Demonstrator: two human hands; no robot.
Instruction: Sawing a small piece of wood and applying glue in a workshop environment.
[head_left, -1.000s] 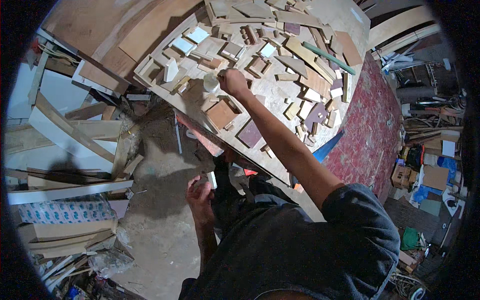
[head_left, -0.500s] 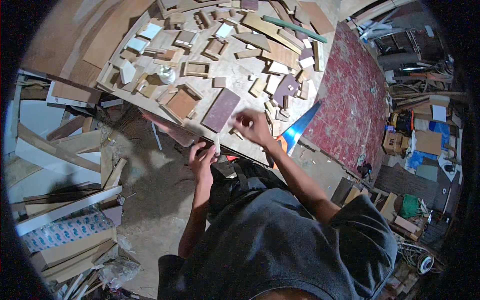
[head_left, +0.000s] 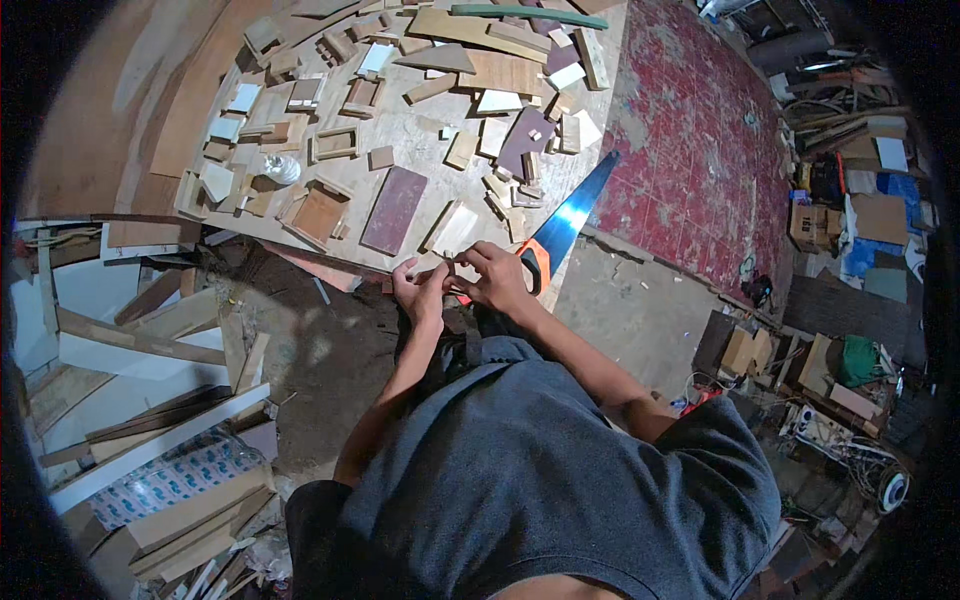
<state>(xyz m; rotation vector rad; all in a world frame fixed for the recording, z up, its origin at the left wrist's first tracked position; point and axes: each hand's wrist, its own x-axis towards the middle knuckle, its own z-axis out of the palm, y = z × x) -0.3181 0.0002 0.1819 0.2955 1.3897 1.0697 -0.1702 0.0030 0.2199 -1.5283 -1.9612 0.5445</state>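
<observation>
My left hand (head_left: 424, 292) and my right hand (head_left: 496, 277) meet at the table's near edge, fingertips almost touching. Both have bent, pinched fingers around something small, too hidden to name. Just beyond them a pale wood block (head_left: 452, 228) lies on the table. A flat maroon board (head_left: 394, 210) lies to its left. Right beside my right hand is a handsaw (head_left: 572, 222) with an orange and black handle, its blade pointing away to the right.
The worktable (head_left: 420, 155) carries many wood offcuts, small wooden boxes like the open one (head_left: 318, 213), and a clear glass-like object (head_left: 281, 168). A green strip (head_left: 530, 14) lies at the far edge. Stacked boards (head_left: 150, 350) fill the left floor; clutter lines the right.
My right hand has come back from over the table to meet my left. The pale piece seen in my left hand is no longer visible there. The view has shifted to the right.
</observation>
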